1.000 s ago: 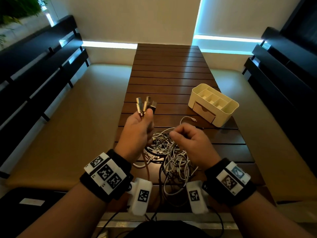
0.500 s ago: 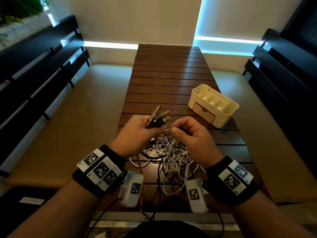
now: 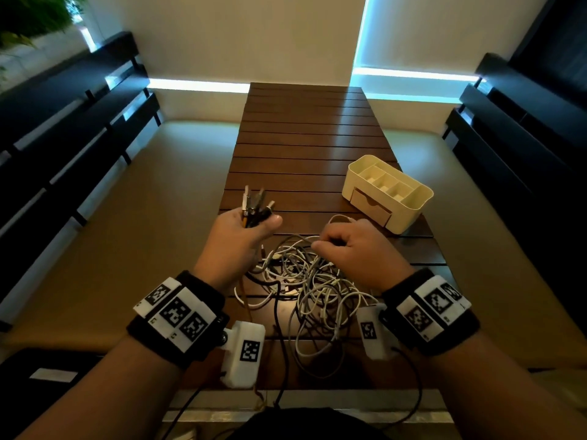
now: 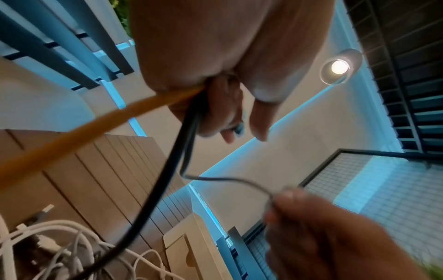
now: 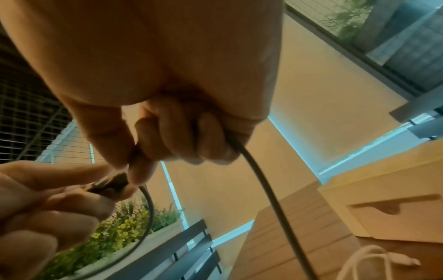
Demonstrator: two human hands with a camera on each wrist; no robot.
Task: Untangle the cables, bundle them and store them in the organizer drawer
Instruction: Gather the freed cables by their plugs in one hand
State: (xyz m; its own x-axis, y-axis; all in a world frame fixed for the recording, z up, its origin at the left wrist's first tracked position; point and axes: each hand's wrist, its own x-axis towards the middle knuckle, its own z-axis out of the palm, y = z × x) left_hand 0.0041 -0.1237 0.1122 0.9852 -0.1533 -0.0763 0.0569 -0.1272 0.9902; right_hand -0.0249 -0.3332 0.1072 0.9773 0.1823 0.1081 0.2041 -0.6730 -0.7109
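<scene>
A tangle of white, grey and black cables (image 3: 311, 281) lies on the near end of the slatted wooden table (image 3: 301, 138). Left of it, my left hand (image 3: 244, 233) grips several plug ends (image 3: 254, 203) that point up; an orange cable (image 4: 95, 121) and a black cable (image 4: 165, 181) hang from its fist. My right hand (image 3: 349, 249) hovers over the tangle, fingers curled round a dark cable (image 5: 266, 185). The cream organizer (image 3: 413, 201) stands at the right edge, its drawer (image 3: 370, 208) closed and facing me.
Cushioned benches with dark slatted backs run along both sides of the table. A white cable loop (image 3: 341, 219) lies between my right hand and the organizer. The far half of the table holds nothing but bare slats.
My left hand dipped toward the right hand with the plugs, then moved back left and tilted them up. My right hand shifted right and down onto the tangle.
</scene>
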